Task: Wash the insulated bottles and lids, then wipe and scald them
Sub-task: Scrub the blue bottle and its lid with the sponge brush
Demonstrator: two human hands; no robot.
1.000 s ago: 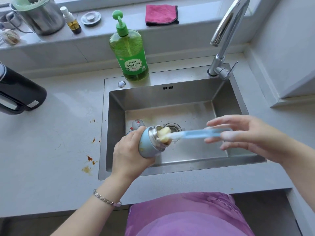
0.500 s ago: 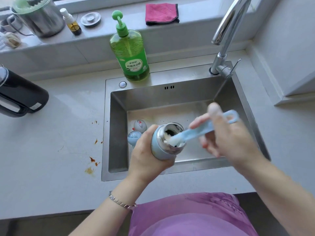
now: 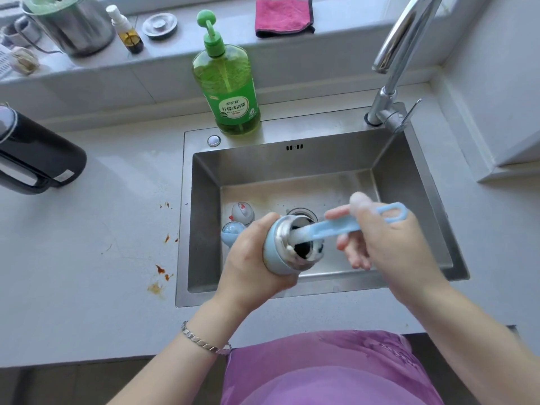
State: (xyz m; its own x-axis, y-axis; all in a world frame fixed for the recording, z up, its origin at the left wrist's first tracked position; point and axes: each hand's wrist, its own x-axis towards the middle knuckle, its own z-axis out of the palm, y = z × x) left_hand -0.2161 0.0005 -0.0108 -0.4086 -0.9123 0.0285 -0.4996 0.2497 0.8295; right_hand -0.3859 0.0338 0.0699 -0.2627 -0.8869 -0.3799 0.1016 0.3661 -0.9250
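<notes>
1. Left grip [image 3: 248, 258] is curled round the pale blue insulated bottle [image 3: 270, 244]. It holds the bottle tilted over the near half of the sink [image 3: 292, 162], with the steel mouth turned to the right.
2. Right grip [image 3: 391, 252] pinches the handle of the blue bottle brush [image 3: 336, 226] between thumb and fingers. I can see foam on the thumb tip. The brush head sits inside the bottle's mouth, and suds cling to the rim.
3. On the sink floor, at its left side just behind the left grip, I make out two lids lying just beside each other: a grey lid [image 3: 242, 213] with a red mark and a blue lid [image 3: 232, 232].
4. A green dish soap bottle [image 3: 226, 83] stands on the sink's back rim, left of its middle. The faucet [image 3: 391, 92] rises from the back right corner.
5. Left of the sink, the counter [image 3: 87, 229] shows brownish stains [image 3: 159, 276] near the rim. Well apart to the left stands a black jug [image 3: 38, 159].
6. On the ledge behind the sink I see a folded pink cloth [image 3: 282, 16], a metal sink plug [image 3: 160, 24], a small dropper bottle [image 3: 128, 33] and a steel pot [image 3: 70, 24].
</notes>
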